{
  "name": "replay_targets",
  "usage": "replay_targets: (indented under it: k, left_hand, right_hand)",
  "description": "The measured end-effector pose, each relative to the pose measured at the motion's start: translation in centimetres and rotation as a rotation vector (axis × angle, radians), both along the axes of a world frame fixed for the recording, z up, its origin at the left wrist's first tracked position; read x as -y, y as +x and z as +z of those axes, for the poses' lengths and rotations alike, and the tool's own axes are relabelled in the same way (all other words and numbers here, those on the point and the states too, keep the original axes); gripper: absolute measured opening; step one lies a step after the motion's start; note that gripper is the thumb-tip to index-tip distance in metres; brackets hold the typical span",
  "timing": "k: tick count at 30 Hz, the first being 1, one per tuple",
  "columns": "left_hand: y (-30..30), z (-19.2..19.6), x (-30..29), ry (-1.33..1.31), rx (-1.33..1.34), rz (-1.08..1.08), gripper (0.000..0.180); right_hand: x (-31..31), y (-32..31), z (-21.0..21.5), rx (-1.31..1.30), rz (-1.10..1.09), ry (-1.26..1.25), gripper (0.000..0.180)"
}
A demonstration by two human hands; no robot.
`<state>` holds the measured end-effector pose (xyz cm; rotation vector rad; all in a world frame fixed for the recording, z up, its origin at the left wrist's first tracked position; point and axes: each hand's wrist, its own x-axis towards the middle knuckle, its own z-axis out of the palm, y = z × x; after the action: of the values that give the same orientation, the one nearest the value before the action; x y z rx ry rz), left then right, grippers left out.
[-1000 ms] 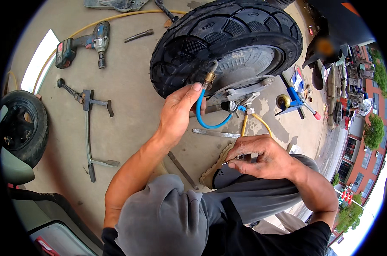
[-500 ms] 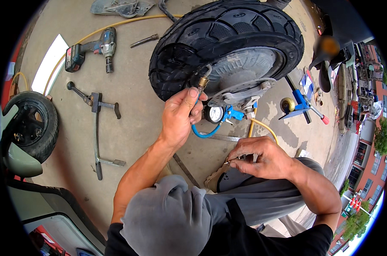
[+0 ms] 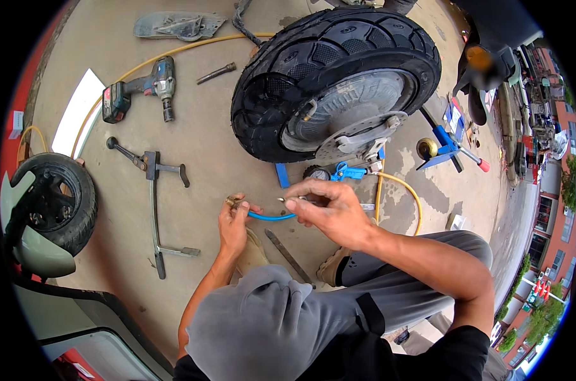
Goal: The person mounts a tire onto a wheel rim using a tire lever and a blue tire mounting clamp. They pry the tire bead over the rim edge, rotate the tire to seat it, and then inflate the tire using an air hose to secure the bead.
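Observation:
My left hand (image 3: 233, 232) is closed around the brass chuck (image 3: 236, 202) at the end of a short blue air hose (image 3: 270, 218). To its right, my right hand (image 3: 335, 209) pinches a small slim metal piece (image 3: 281, 199), whose tip shows between thumb and forefinger; its exact kind is unclear. Ahead of both hands stands a motor wheel with a black tyre (image 3: 339, 47), its bent valve stem (image 3: 310, 110) touching neither hand. The blue tyre inflator (image 3: 349, 171) sits below the hub, its gauge (image 3: 316, 171) partly hidden behind my right hand.
On the concrete lie a cordless impact wrench (image 3: 163, 79), a steel bar (image 3: 216, 73), a long-handled metal tool (image 3: 154, 209) and a flat tyre lever (image 3: 287, 254). A yellow hose (image 3: 417, 197) runs from the inflator. A small wheel (image 3: 78, 203) rests at left, a blue stand (image 3: 443, 146) at right.
My left hand has drawn the brass chuck off the valve stem and down toward me. My right hand has moved up and left with the small metal piece, closer to the left.

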<state>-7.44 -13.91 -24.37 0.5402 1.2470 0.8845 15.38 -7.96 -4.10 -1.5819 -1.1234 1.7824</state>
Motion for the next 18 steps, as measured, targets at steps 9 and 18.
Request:
replay_targets:
  k: [9,18]
  left_hand:
    - [-4.1,6.4,-6.3,0.529,-0.659,-0.124,0.049]
    - [1.5,23.3,-14.4,1.044,-0.679,-0.668,0.028]
  right_hand:
    - [-3.0,-8.6,-5.7,-0.554,-1.052,0.16,0.031]
    - [-4.7,-9.0,-4.9,-0.999,-1.176,0.096,0.032]
